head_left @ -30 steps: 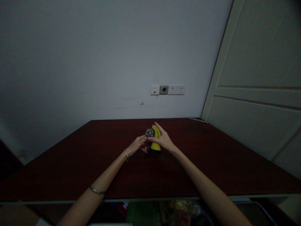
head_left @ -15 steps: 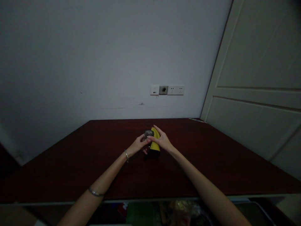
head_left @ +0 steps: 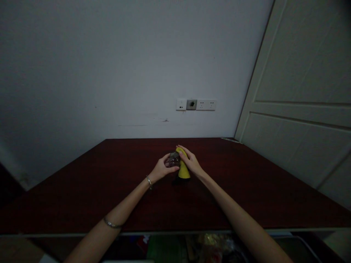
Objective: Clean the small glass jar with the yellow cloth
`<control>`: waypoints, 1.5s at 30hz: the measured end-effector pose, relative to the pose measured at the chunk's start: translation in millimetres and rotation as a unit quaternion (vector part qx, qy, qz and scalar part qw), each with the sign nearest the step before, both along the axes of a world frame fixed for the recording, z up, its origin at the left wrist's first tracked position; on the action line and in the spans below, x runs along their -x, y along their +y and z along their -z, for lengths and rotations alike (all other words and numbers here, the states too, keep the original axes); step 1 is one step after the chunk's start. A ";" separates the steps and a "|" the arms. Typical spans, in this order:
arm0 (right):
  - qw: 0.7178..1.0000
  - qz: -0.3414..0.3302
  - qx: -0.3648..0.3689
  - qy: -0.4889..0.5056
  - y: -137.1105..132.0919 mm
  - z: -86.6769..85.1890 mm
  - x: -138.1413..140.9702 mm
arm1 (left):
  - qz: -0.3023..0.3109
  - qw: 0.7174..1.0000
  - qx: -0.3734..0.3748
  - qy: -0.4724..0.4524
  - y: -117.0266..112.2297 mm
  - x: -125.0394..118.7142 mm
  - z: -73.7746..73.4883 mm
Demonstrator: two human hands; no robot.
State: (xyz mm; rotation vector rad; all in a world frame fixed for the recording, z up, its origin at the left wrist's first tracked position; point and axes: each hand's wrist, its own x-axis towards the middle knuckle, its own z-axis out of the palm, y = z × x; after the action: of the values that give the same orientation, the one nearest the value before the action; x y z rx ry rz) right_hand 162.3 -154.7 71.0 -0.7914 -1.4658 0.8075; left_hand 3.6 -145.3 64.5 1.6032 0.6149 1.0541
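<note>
Over the middle of the dark red table point(head_left: 109, 190), my left hand point(head_left: 161, 168) is closed around a small clear container point(head_left: 173, 160) that looks like a glass jar. Its contents are too dark to make out. My right hand point(head_left: 192, 162) grips a yellow cloth point(head_left: 184, 172), thumb on the near side and fingers behind. The cloth touches the right side of the jar, and its lower end hangs down toward the tabletop. Both hands are close together, and a bracelet sits on my left wrist.
Behind the table stands a pale wall with a row of sockets point(head_left: 201, 105). A panelled white door point(head_left: 298, 91) rises on the right. Below the table's front edge, a compartment holds a green item point(head_left: 166, 248) and a shiny plastic-wrapped bundle point(head_left: 216, 244).
My left hand has turned the jar, so more of its clear side shows. The right hand's thumb has moved up the cloth, and the cloth's lower end has swung slightly right.
</note>
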 end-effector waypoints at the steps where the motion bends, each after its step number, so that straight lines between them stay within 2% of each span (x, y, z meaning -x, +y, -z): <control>1: 1.000 0.014 -0.013 -0.001 -0.4 0.3 0.6 | -0.003 1.000 -0.013 0.000 0.0 0.3 -0.4; 6: 0.989 0.056 -0.122 -0.062 -13.2 -5.3 2.4 | -0.006 0.999 -0.046 0.024 -0.3 1.1 0.2; 10: 0.973 0.035 -0.191 -0.124 -22.2 -12.3 0.9 | -0.019 0.997 -0.066 0.039 -3.8 -0.4 1.6; 13: 0.978 0.030 -0.176 -0.112 -18.3 -12.3 -1.8 | -0.025 0.996 -0.072 0.053 -7.0 -1.4 3.3; 16: 0.993 0.022 -0.093 -0.066 -9.1 -9.0 -4.9 | 0.000 0.997 -0.063 0.054 -9.1 -2.1 6.9; 19: 0.999 0.005 -0.025 -0.048 -3.9 -6.6 -6.0 | -0.010 0.995 -0.070 0.063 -8.7 -2.7 10.3; 21: 0.997 0.014 -0.046 -0.055 -5.5 -6.6 -4.8 | -0.031 0.993 -0.083 0.073 -7.2 -2.9 11.3; 23: 0.991 0.028 -0.105 -0.076 -10.5 -7.7 -2.4 | -0.048 0.991 -0.099 0.076 -5.3 -2.8 11.2; 26: 0.971 0.023 -0.191 -0.141 -19.8 -9.6 1.3 | -0.068 0.987 -0.113 0.088 -3.3 -1.8 10.4; 28: 0.959 0.012 -0.222 -0.179 -23.5 -10.2 2.6 | -0.074 0.985 -0.115 0.103 -3.2 -1.0 9.8; 30: 0.955 0.011 -0.232 -0.183 -23.9 -10.2 2.7 | -0.076 0.984 -0.121 0.108 -4.3 -0.4 9.5; 32: 0.964 0.025 -0.219 -0.151 -21.4 -10.0 2.2 | -0.072 0.984 -0.126 0.104 -5.9 0.0 9.4; 35: 0.985 0.044 -0.150 -0.077 -16.1 -9.4 2.1 | -0.064 0.986 -0.120 0.098 -7.7 0.3 10.2; 38: 0.992 0.061 -0.099 -0.039 -14.1 -7.9 4.4 | -0.061 0.987 -0.110 0.103 -7.4 0.3 11.6; 42: 0.975 0.089 -0.183 -0.090 -19.3 -4.9 7.1 | -0.077 0.983 -0.129 0.108 -5.1 -0.3 12.5; 45: 0.950 0.061 -0.248 -0.178 -23.9 -4.2 5.7 | -0.096 0.973 -0.157 0.137 -4.7 0.0 12.2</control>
State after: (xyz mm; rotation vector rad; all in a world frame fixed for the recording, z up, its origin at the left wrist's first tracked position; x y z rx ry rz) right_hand 156.6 -178.6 75.2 -0.6502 -1.8209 0.1807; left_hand 3.7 -150.0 52.3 2.0182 0.8331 1.1222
